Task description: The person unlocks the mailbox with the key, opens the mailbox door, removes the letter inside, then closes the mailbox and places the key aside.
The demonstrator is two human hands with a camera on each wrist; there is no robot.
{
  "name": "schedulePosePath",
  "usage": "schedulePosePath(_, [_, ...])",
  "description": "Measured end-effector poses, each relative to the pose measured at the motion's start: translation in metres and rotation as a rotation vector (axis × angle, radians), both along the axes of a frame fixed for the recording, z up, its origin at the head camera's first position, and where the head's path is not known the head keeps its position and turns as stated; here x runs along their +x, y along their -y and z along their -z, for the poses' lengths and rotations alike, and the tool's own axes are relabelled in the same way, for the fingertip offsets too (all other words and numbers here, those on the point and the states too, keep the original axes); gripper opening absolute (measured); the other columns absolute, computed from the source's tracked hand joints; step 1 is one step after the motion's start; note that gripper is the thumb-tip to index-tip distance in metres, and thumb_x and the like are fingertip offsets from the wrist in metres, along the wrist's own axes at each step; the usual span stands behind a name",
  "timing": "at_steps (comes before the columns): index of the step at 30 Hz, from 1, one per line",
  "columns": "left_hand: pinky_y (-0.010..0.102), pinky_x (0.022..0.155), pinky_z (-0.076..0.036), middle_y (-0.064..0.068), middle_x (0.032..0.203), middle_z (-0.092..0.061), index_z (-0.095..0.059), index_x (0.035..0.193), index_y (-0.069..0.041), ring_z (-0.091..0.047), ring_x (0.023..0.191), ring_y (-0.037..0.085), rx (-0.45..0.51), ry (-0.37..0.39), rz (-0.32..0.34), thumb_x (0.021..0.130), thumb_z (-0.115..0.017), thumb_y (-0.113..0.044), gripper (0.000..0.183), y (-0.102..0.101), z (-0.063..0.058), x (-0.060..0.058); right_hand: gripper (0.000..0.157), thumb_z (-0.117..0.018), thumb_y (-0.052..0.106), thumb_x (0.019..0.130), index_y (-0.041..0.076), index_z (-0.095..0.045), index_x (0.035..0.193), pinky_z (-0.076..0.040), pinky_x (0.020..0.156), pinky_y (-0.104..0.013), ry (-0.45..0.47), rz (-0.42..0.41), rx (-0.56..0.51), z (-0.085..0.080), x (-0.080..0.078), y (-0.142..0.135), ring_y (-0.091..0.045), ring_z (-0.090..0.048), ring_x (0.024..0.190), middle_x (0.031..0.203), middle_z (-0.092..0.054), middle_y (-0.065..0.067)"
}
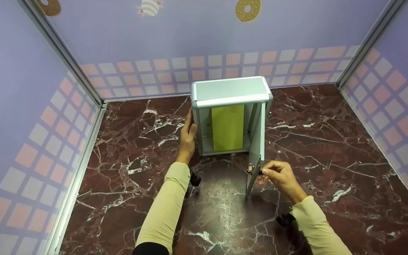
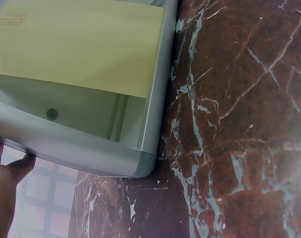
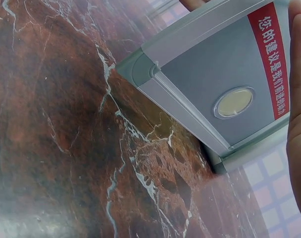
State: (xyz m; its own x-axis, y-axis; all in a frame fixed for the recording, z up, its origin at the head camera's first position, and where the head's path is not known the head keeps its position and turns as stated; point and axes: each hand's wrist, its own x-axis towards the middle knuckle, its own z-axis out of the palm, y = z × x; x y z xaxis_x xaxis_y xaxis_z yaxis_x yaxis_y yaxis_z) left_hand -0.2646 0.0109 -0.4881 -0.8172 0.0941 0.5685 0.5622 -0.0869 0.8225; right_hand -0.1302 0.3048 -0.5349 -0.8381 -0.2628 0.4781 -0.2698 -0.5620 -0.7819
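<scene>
Box: an upright, silver-grey rectangular box with a pale metal-look frame and rounded corners [image 1: 232, 92], standing on the marbled surface between the two hands, near the back wall.
Door: a thin grey flat door [image 1: 258, 141] at the box's right side, swung outward toward the person in the head view.
Lock: a small brassy metal lock [image 1: 250, 168] on the door's inner side, near its free edge.
Inside: a flat yellow rectangle of paper with small red print [image 1: 227, 129], leaning upright in the box.
Front panel: the right wrist view shows a grey panel [image 3: 200, 67] carrying a pale oval window [image 3: 233, 102] and a red strip with white characters [image 3: 270, 59].
Right hand: the right hand [image 1: 278, 175] pinches, thumb against finger, a small dark piece [image 1: 260, 172] beside the lock; its shape is too small to tell.
Left hand: the left hand [image 1: 187, 138] lies along the box's left side, fingers extended and touching it.
Sleeves: pale yellow-green fabric sleeves [image 1: 165, 202] on both arms.
Surface: dark red marbled surface with white veins [image 1: 133, 177].
Walls: lilac walls with pink and white squares [image 1: 175, 35], doughnuts and striped sweets above.
</scene>
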Motion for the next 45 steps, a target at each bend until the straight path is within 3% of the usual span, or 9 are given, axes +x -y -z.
schedulePosePath(11, [0.035,0.116,-0.019,0.029,0.153,-0.026,-0.025,0.149,0.010,-0.023,0.142,0.039,0.001,0.028,-0.015,0.092,-0.046,-0.065,0.096,0.004,0.001,0.000,0.015,-0.053,-0.014,0.091,-0.011,-0.068,0.092,-0.059,0.059,-0.030,-0.043,-0.037,-0.032,0.008,-0.004,-0.007,-0.022,-0.070,0.067,0.080,-0.069,-0.019])
schedulePosePath(21, [0.038,0.114,-0.025,0.030,0.152,-0.027,-0.024,0.148,0.013,-0.029,0.140,0.036,0.014,-0.004,0.010,0.094,-0.046,-0.061,0.094,0.003,0.004,-0.001,0.018,-0.050,-0.016,0.090,-0.008,-0.066,0.084,-0.058,0.056,-0.030,0.052,0.008,-0.051,0.007,0.002,-0.014,-0.022,-0.068,0.061,0.076,-0.068,-0.017])
schedulePosePath(30, [0.035,0.115,-0.020,0.032,0.151,-0.026,-0.024,0.147,0.014,-0.020,0.141,0.046,-0.009,-0.011,-0.003,0.093,-0.044,-0.063,0.097,0.001,0.001,0.001,0.029,-0.041,-0.019,0.088,-0.004,-0.066,0.082,-0.058,0.056,-0.030,0.095,0.019,-0.057,0.006,0.006,-0.018,-0.022,-0.067,0.058,0.075,-0.068,-0.015])
schedulePosePath(39, [0.033,0.115,-0.021,0.033,0.151,-0.026,-0.024,0.147,0.014,-0.024,0.141,0.040,-0.009,-0.016,-0.005,0.093,-0.044,-0.063,0.096,0.000,0.001,0.002,0.029,-0.042,-0.019,0.090,-0.006,-0.068,0.086,-0.058,0.056,-0.031,0.099,0.020,-0.139,0.009,0.009,-0.028,-0.022,-0.067,0.063,0.080,-0.067,-0.014])
schedulePosePath(45, [0.037,0.116,-0.020,0.031,0.152,-0.026,-0.024,0.148,0.014,-0.025,0.141,0.039,-0.008,-0.018,-0.011,0.093,-0.044,-0.064,0.096,0.001,0.007,-0.004,0.034,-0.036,-0.018,0.089,-0.004,-0.068,0.085,-0.057,0.058,-0.030,0.150,0.049,-0.143,0.008,0.012,-0.035,-0.020,-0.066,0.064,0.080,-0.067,-0.012])
